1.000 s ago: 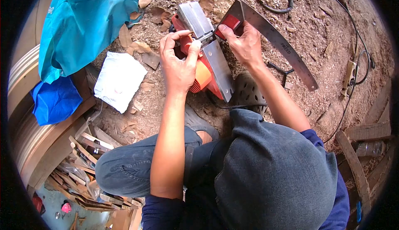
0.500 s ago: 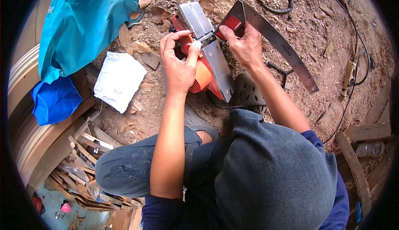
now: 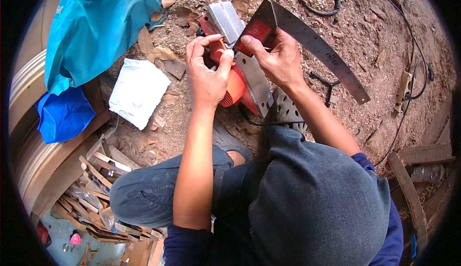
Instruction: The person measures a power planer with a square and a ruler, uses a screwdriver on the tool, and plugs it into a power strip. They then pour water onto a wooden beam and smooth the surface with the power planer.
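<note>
An electric planer [image 3: 255, 82] with a red-orange body lies sole-up on the ground, its two metal sole plates facing me. My left hand [image 3: 206, 76] grips it at the middle, thumb and fingers on either side of the gap between the plates. In my right hand [image 3: 281, 59] is a try square [image 3: 331, 54], pinched at its red-faced stock. The stock sits over the planer's middle near my left thumb, and the long blade, lettered FREED, points down to the right. Whether the square touches the cutter is hidden.
Wood shavings and dry leaves cover the ground. A white cloth [image 3: 138, 93], a blue cloth [image 3: 65, 114] and a teal cloth [image 3: 103, 30] lie left. Scrap wood [image 3: 91, 201] is piled lower left. A black cable [image 3: 408, 30] and a wooden-handled tool [image 3: 402, 92] are right.
My right hand has tilted the try square and moved its stock slightly left, over the planer's middle. The planer has turned slightly. My left hand stays nearly in place.
</note>
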The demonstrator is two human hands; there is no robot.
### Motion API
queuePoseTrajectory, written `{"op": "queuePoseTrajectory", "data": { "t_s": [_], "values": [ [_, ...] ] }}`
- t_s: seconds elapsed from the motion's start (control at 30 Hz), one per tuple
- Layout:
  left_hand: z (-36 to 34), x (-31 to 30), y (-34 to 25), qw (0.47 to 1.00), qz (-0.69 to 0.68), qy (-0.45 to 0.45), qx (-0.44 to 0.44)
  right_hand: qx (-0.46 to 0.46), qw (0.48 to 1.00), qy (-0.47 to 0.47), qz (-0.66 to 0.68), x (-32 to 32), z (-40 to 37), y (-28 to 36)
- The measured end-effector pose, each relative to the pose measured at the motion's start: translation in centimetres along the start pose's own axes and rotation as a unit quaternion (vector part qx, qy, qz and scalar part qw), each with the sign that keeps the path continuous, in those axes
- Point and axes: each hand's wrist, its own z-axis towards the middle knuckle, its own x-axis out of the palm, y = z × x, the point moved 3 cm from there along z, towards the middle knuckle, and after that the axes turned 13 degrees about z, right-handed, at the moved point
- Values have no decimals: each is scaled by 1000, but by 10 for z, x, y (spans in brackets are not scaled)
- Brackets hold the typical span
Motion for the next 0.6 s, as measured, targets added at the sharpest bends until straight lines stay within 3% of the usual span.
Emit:
{"op": "queuePoseTrajectory", "data": {
  "t_s": [0.13,0.23,0.4,0.47,0.6],
  "values": [
    [1,0,1,998,48,-16,42,-3,1000,6,21,3,0,-1],
    [-1,0,-1,1000,-5,1,-21,0,1000,8,12,2,1,-2],
    [0,0,1,1000,9,-10,4,-10,1000,4,17,4,0,4],
    [-1,1,2,1000,-6,-7,-6,14,999,8,-46,3,-1,8],
    [0,0,1,1000,13,-11,7,-21,1000,0,-11,4,-1,7]
  ]
}}
